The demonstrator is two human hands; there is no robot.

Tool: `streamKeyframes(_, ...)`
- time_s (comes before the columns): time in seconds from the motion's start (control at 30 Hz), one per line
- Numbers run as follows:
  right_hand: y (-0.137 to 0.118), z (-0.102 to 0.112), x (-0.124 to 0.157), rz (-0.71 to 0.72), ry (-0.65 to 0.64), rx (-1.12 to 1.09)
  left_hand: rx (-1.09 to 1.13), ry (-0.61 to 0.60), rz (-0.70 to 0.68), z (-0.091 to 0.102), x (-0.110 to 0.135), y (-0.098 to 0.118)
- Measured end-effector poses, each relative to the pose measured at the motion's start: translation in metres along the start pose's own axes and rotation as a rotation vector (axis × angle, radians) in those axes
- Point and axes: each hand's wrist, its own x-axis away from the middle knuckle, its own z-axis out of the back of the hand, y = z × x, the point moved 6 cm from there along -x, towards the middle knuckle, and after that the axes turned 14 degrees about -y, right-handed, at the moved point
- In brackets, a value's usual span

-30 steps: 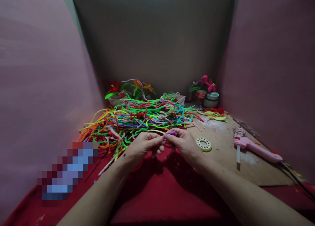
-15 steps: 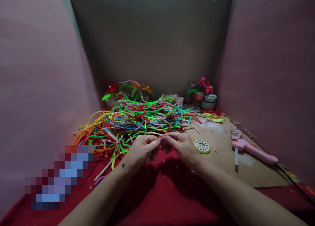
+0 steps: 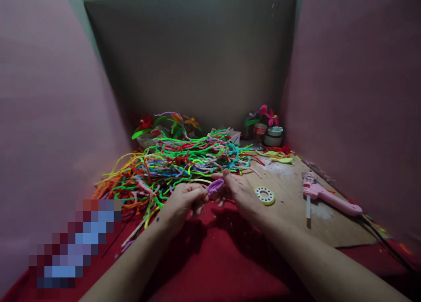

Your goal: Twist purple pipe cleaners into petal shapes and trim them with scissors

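A small purple pipe cleaner loop [image 3: 215,187] is pinched at its left end by the thumb and fingers of my left hand [image 3: 187,199]. Around the loop's right end, my right hand [image 3: 238,192] has its thumb raised and its fingers apart; some fingertips are hidden behind the loop. Both hands hover over the red cloth [image 3: 210,262], just in front of a big heap of loose, many-coloured pipe cleaners [image 3: 197,155].
On a cardboard sheet [image 3: 289,214] at the right lie a tape roll [image 3: 265,196] and a pink glue gun [image 3: 332,199] with its cord. Pipe cleaner flowers [image 3: 271,116] and a lidded jar [image 3: 273,136] stand at the back. Pink panels [image 3: 49,96] flank both sides.
The purple pipe cleaner, mostly covered by the fingers before, now shows as a loop. My right thumb has lifted and the right fingers have spread. The whole view has shifted slightly.
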Motion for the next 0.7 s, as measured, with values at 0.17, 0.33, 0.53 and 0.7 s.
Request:
streamKeyframes(0.17,-0.007,0.015,-0.001,0.070,0.089,-0.016,0.023,0.051,-0.015,0.002,0.002,0.004)
streamKeyframes(0.33,-0.012,0.014,-0.003,0.098,0.058,0.100,0.002,0.067,0.000,0.002,0.001,0.004)
streamKeyframes(0.53,-0.020,0.016,0.002,0.134,0.173,0.349,-0.042,0.063,0.024,0.001,0.001,0.004)
streamKeyframes(0.7,-0.054,-0.019,0.032,0.527,0.175,0.783,-0.222,0.038,-0.071,0.001,-0.016,0.033)
